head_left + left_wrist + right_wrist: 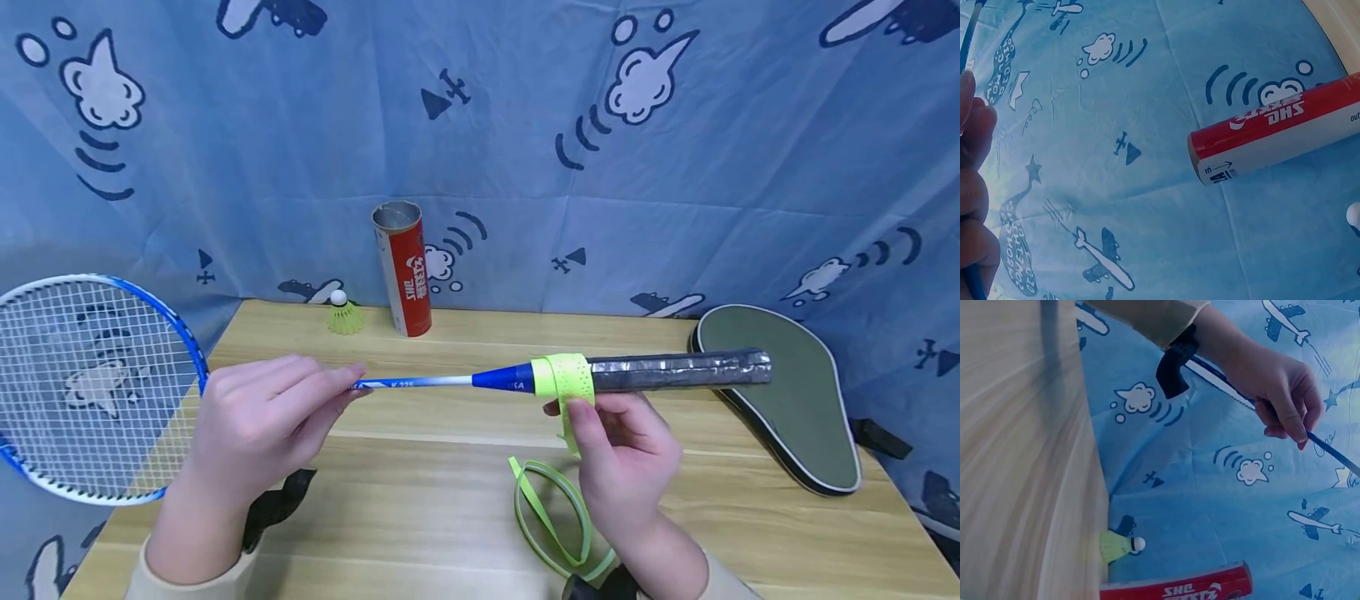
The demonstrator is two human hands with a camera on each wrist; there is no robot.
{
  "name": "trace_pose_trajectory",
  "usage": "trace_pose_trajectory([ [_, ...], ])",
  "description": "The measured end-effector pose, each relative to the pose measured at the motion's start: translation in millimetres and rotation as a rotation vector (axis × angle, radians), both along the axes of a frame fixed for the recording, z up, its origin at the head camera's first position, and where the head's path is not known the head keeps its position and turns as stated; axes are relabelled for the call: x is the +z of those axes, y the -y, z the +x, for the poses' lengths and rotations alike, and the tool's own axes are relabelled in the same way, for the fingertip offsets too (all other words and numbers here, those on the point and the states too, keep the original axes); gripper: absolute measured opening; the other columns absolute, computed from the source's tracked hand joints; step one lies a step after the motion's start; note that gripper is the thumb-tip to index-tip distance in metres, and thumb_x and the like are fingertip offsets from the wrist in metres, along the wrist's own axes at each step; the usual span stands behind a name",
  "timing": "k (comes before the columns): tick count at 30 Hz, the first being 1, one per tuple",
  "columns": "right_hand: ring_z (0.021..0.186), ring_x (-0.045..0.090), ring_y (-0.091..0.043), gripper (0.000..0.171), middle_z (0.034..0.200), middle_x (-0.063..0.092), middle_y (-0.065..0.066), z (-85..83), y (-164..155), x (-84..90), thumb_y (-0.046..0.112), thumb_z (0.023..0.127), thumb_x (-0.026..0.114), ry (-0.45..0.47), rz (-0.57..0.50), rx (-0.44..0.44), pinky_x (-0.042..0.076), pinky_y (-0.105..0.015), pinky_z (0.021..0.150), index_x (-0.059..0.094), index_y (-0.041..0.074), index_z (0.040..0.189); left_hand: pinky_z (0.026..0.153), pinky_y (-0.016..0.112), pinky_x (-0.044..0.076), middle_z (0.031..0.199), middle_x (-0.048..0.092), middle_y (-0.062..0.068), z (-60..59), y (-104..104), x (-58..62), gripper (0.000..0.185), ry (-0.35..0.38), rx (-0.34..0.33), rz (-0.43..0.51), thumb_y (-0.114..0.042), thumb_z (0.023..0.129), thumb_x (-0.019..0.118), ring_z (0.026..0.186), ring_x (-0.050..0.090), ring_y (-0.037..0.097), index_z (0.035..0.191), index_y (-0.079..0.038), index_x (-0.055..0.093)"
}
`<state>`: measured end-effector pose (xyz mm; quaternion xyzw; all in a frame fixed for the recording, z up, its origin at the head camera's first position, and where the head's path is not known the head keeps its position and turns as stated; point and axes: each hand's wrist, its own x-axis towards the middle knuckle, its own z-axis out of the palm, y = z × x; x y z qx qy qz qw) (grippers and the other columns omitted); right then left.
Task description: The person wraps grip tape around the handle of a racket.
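Note:
A blue badminton racket is held level above the wooden table (420, 500); its strung head (90, 383) sticks out past the table's left edge. My left hand (262, 417) grips the thin shaft (420, 382), and the same hand (1285, 387) shows in the right wrist view. The dark handle (675, 371) points right, with neon green grip tape (562, 375) wound at its blue cone end. My right hand (622, 458) pinches the tape's loose strip just below the handle. The rest of the tape (555, 517) lies in loops on the table.
A red shuttlecock tube (402, 268) stands at the table's back edge, beside a yellow shuttlecock (343, 315). A grey-green racket cover (787, 400) lies at the right. A blue cartoon-print cloth (525, 125) hangs behind.

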<state>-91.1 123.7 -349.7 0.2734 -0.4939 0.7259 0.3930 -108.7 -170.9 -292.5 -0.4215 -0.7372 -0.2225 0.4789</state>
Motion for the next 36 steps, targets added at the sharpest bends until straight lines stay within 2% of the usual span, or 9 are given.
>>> trace_pose_trajectory([
  [5,0.075,0.075,-0.019,0.021,0.088,0.075,-0.012,0.8,1.3,-2.1,-0.011,0.09,0.07,-0.024,0.001,0.026,0.06,-0.022,0.066,0.058,-0.027,0.087,0.044,0.027,0.047,0.07,0.067,0.002,1.3,-0.3,-1.0,0.034,0.009,0.011,0.025,-0.028,0.104,0.065,0.052,0.055,0.015,0.084,-0.005,0.08],
  [12,0.072,0.075,-0.019,0.014,0.094,0.078,-0.017,3.3,1.3,-4.7,-0.014,0.091,0.066,0.019,0.034,0.021,0.062,-0.026,0.068,0.059,-0.026,0.087,0.048,0.033,0.05,0.073,0.069,0.006,2.3,-1.7,-2.8,0.037,0.008,0.09,0.026,-0.031,0.104,0.065,0.057,0.059,0.02,0.083,-0.004,0.08],
  [20,0.072,0.073,-0.018,0.018,0.094,0.077,-0.014,4.1,2.1,-3.0,-0.013,0.091,0.068,0.039,0.042,0.02,0.061,-0.027,0.066,0.057,-0.026,0.087,0.041,0.024,0.04,0.069,0.064,0.003,1.9,-1.3,-2.9,0.037,0.022,0.056,0.01,-0.028,0.105,0.062,0.05,0.052,0.015,0.081,-0.004,0.077],
  [26,0.071,0.073,-0.017,0.017,0.094,0.077,-0.014,3.8,1.9,1.0,-0.012,0.091,0.069,0.03,0.053,0.025,0.06,-0.026,0.064,0.058,-0.023,0.085,0.04,0.024,0.039,0.068,0.064,0.003,2.5,-0.3,-0.8,0.037,0.018,0.045,0.008,-0.028,0.104,0.062,0.049,0.051,0.015,0.082,-0.004,0.078],
  [32,0.071,0.076,-0.021,0.013,0.081,0.076,-0.019,3.1,1.0,2.0,-0.014,0.095,0.061,-0.024,0.09,0.116,0.06,-0.026,0.061,0.056,-0.024,0.09,0.04,0.026,0.04,0.068,0.065,0.003,5.0,3.4,1.4,0.036,0.016,0.105,-0.033,-0.028,0.105,0.061,0.048,0.051,0.016,0.086,-0.005,0.08],
  [36,0.07,0.076,-0.02,0.012,0.081,0.076,-0.018,4.4,0.7,0.6,-0.014,0.096,0.059,-0.028,0.119,0.109,0.061,-0.026,0.062,0.055,-0.024,0.091,0.04,0.027,0.04,0.067,0.063,0.003,5.7,3.0,1.7,0.035,-0.008,0.122,-0.048,-0.027,0.105,0.061,0.048,0.049,0.017,0.086,-0.004,0.08],
])
